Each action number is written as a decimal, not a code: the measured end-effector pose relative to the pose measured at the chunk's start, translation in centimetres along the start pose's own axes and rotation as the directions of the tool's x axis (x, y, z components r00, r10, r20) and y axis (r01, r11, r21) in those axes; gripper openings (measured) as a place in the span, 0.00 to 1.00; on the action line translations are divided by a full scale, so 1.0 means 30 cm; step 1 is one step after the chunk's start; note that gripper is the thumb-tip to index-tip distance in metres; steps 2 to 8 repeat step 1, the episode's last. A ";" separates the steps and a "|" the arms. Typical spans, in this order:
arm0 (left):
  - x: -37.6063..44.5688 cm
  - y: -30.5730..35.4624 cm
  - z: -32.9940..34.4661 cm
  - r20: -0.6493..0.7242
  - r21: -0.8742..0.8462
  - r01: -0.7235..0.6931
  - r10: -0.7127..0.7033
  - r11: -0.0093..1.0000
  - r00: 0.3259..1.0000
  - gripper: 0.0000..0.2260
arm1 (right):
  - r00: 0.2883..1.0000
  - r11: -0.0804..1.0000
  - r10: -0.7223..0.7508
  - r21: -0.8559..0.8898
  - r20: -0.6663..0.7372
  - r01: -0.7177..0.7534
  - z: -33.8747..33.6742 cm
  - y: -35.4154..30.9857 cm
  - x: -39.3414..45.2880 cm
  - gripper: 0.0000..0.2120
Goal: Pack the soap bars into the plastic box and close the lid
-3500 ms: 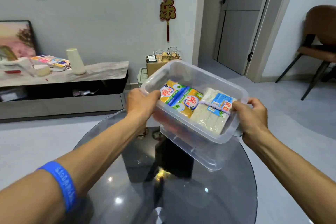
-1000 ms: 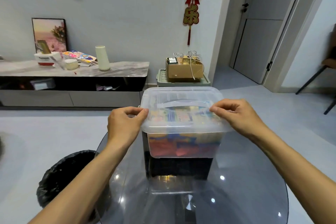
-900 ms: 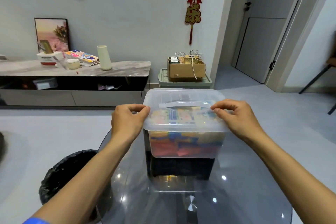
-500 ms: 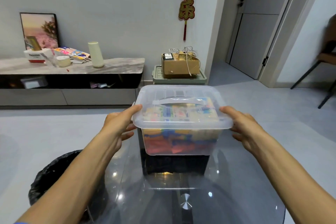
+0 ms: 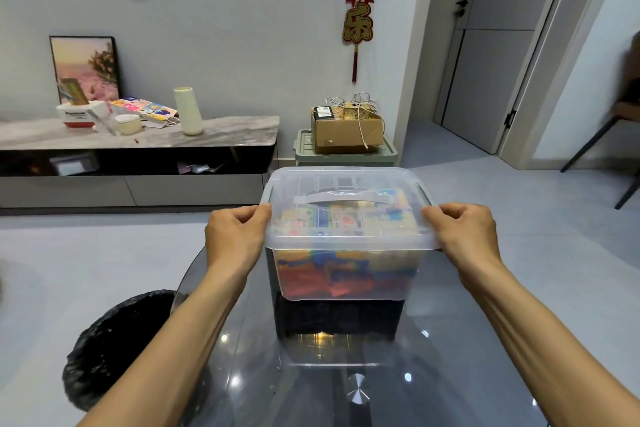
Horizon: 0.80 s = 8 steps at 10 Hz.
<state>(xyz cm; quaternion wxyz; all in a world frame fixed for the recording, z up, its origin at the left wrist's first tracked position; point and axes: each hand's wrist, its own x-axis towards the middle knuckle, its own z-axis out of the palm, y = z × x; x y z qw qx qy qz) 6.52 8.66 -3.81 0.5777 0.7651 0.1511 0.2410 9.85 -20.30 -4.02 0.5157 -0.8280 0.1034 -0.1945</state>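
A clear plastic box point(image 5: 341, 274) stands on the round dark glass table point(image 5: 346, 388). Its translucent lid point(image 5: 346, 184) with a flat carry handle lies on top. Colourful wrapped soap bars point(image 5: 346, 218) show through the lid and walls. My left hand point(image 5: 235, 236) grips the lid's left edge, fingers curled over the rim. On the opposite side my right hand point(image 5: 462, 236) grips the lid's right edge the same way.
A black-lined waste bin point(image 5: 114, 347) stands on the floor left of the table. Behind are a low marble-topped cabinet point(image 5: 138, 139) with a cream vase and small items, a cardboard box point(image 5: 346, 128) on a green crate, and a chair point(image 5: 623, 128) at right.
Earlier the open box was held in the air; now it stands lidded. In the last half second both hands went from flat against the sides to curled over the lid's edges.
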 end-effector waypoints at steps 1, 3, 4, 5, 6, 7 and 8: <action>-0.002 0.004 -0.020 0.029 0.013 -0.012 0.012 1.000 0.999 0.09 | 0.999 0.995 -0.031 -0.088 0.040 0.035 -0.022 0.005 -0.004 0.24; -0.002 0.004 -0.020 0.029 0.013 -0.012 0.012 1.000 0.999 0.09 | 0.999 0.995 -0.031 -0.088 0.040 0.035 -0.022 0.005 -0.004 0.24; -0.002 0.004 -0.020 0.029 0.013 -0.012 0.012 1.000 0.999 0.09 | 0.999 0.995 -0.031 -0.088 0.040 0.035 -0.022 0.005 -0.004 0.24; -0.002 0.004 -0.020 0.029 0.013 -0.012 0.012 1.000 0.999 0.09 | 0.999 0.995 -0.031 -0.088 0.040 0.035 -0.022 0.005 -0.004 0.24; -0.002 0.004 -0.020 0.029 0.013 -0.012 0.012 1.000 0.999 0.09 | 0.999 0.995 -0.031 -0.088 0.040 0.035 -0.022 0.005 -0.004 0.24; -0.002 0.004 -0.020 0.029 0.013 -0.012 0.012 1.000 0.999 0.09 | 0.999 0.995 -0.031 -0.088 0.040 0.035 -0.022 0.005 -0.004 0.24; -0.002 0.004 -0.020 0.029 0.013 -0.012 0.012 1.000 0.999 0.09 | 0.999 0.995 -0.031 -0.088 0.040 0.035 -0.022 0.005 -0.004 0.24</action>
